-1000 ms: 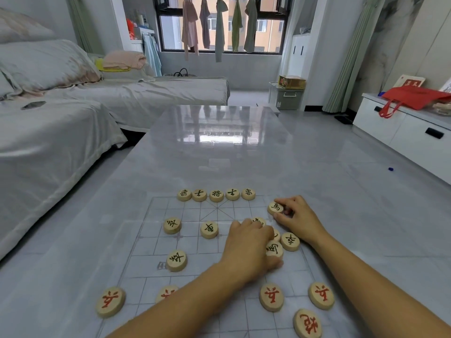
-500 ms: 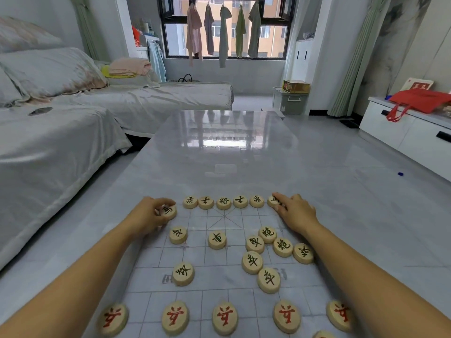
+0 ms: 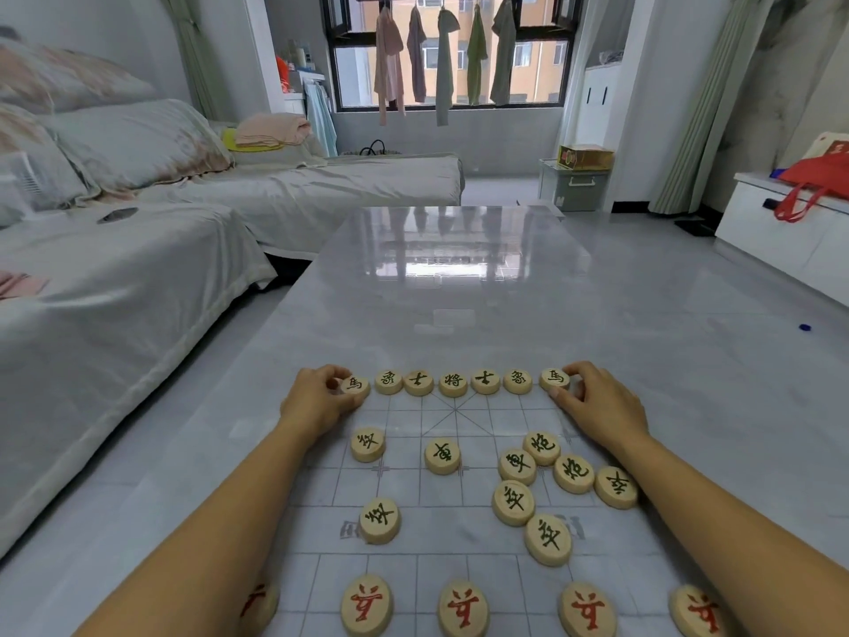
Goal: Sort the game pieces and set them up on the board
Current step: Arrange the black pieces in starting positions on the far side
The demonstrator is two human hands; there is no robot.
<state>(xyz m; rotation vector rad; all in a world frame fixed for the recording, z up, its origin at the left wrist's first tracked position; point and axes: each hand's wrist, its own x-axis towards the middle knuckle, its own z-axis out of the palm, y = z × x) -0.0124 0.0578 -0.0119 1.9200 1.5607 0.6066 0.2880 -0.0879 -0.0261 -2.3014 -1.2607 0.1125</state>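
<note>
My left hand (image 3: 317, 402) pinched the left horse (image 3: 354, 386) by its rim, fingers curled round it. My right hand (image 3: 597, 406) pinched the right horse (image 3: 554, 378) the same way between thumb and fingertips. Both discs seemed to sit flat on the board (image 3: 455, 411). I held them at the edge, I think, so I could nudge each one onto its line crossing without hiding the character on top.

Between my hands ran the back row (image 3: 453, 383): five black discs side by side, with the general in the middle, an adviser on each side and an elephant beyond each adviser. The horses closed that row at both ends, one per hand, which kept the set-up even.

Nearer me than my hands lay the loose pieces (image 3: 517, 465), not yet on their points. Most were bunched just inside my right forearm, some touching each other: a chariot, two cannons and three pawns. Another chariot and two pawns lay apart by my left forearm. I judged the chariots were due next, at the corners outside the horses.

Closest to me, under my forearms, the red pawns (image 3: 463, 613) stood spaced in a line across the board. Beyond my hands stretched the glossy tabletop (image 3: 459, 291).
</note>
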